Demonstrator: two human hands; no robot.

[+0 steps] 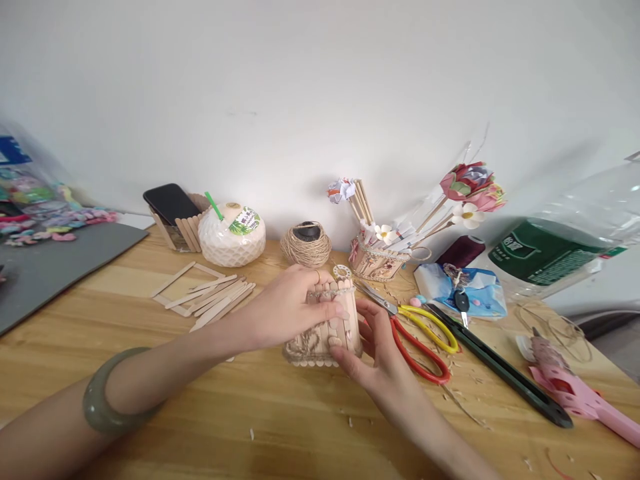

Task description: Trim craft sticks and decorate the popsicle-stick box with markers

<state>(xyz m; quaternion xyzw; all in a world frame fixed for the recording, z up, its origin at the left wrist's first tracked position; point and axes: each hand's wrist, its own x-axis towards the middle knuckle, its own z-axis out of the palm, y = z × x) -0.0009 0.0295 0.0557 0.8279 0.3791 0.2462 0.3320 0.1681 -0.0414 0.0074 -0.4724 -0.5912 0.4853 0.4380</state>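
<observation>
A small holder made of wooden craft sticks, trimmed with twine along its rim and base, stands at the middle of the wooden table. My left hand reaches over its top left, with the thumb on the front sticks and the other fingers behind the rim. From the right, my right hand grips its lower side, thumb on the front face; its other fingers are partly hidden. Just right of that hand lie scissors with one red and one yellow handle. A ball of twine sits behind the holder.
Loose craft sticks lie to the left. Behind them stand a phone in a stick holder and a wrapped coconut. A decorated pot holds paper flowers. At right are a dark green bar, a pink glue gun and a large bottle.
</observation>
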